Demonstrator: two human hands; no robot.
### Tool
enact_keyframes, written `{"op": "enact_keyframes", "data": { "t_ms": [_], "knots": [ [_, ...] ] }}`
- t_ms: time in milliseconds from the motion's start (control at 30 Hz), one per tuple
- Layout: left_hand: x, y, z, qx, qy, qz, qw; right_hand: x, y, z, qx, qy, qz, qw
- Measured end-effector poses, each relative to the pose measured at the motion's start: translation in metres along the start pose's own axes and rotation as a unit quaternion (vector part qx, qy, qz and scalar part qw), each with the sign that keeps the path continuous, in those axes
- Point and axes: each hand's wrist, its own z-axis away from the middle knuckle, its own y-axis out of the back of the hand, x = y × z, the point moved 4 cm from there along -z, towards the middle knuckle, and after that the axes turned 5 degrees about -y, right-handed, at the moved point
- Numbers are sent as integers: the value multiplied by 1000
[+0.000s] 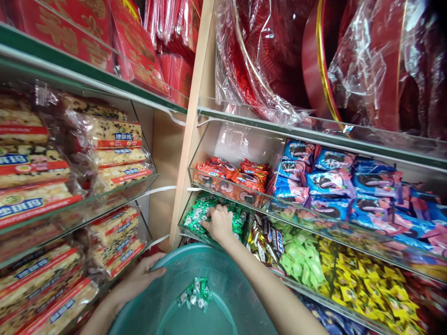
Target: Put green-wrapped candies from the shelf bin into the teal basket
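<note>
My left hand grips the left rim of a green plastic basket, its thumb over the edge and its fingers outside. A small heap of green-wrapped candies lies on the basket's floor. Beyond the far rim, my right hand reaches down into a clear shelf bin full of green-wrapped candies. Its fingers are bent into the pile, with the fingertips partly hidden, so whether candies are held between them is not visible.
Above the bin sit red-wrapped snacks; blue snack packs fill the shelf to the right. Lower right are light green packets and yellow-wrapped candies. Packaged puffed cakes line the left shelves. A wooden post divides the shelving.
</note>
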Motion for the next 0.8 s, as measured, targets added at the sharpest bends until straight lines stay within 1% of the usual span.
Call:
{"op": "enact_keyframes", "data": {
  "t_ms": [267,400,533,667,800],
  "knots": [
    [2,0,0,-6,2,9,1000,-1,-2,0,-6,1,-18,1000],
    [6,-3,1,-12,1,14,1000,1,-4,-1,-9,2,-21,1000],
    [9,-4,1,-6,3,21,1000,1,-6,-2,-14,-2,-18,1000],
    [4,-2,-1,-13,4,24,1000,0,-7,-1,-14,0,-20,1000],
    [-1,0,-2,-20,4,21,1000,1,-3,-1,-6,10,-12,1000]
  ]
}}
